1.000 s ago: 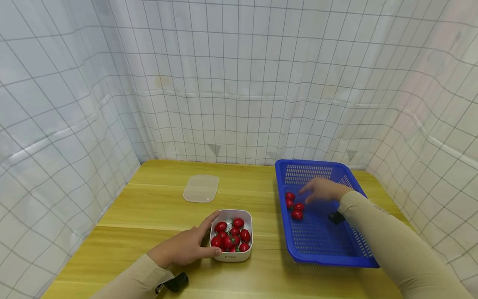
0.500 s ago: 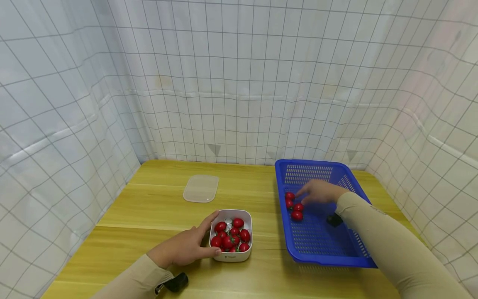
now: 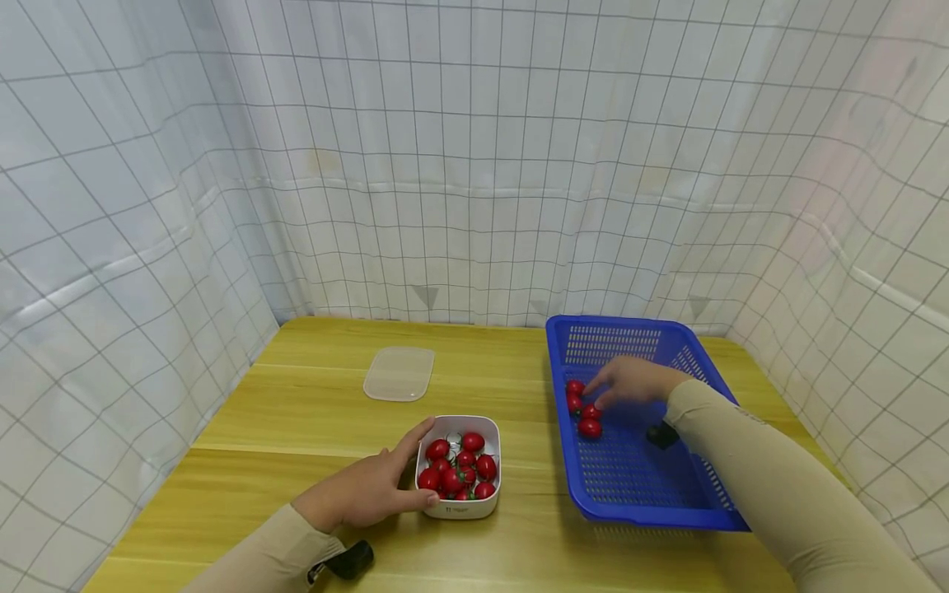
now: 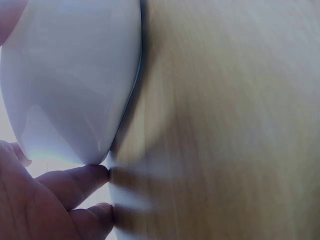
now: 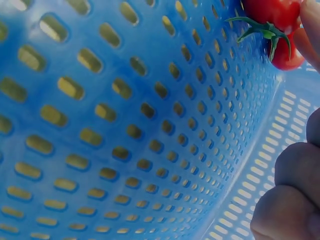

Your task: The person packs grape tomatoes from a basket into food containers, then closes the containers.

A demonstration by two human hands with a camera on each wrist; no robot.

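In the head view my left hand point(image 3: 368, 489) holds a white square food container point(image 3: 460, 509) at its left side, thumb at the front corner and forefinger at the back corner. Several red cherry tomatoes point(image 3: 452, 479) with green stems lie in it. Fingers point(image 4: 75, 182) touch the container wall point(image 4: 75, 75) in the left wrist view. My right hand point(image 3: 633, 380) reaches into a blue perforated basket point(image 3: 623, 486), thumb and forefinger spread at the tomatoes point(image 3: 590, 427) along its left side. The right wrist view shows fingertips against a tomato point(image 5: 272, 15); the other fingers point(image 5: 285, 212) are bent.
A translucent square lid point(image 3: 399, 374) lies on the wooden table point(image 3: 296, 420) behind the container. White gridded curtains point(image 3: 474, 165) enclose the table at the back and sides. The basket's raised rim stands between the right hand and the container.
My right hand has moved slightly left and down, bringing its fingertips to the tomatoes in the basket. The left hand and the container have stayed in place.
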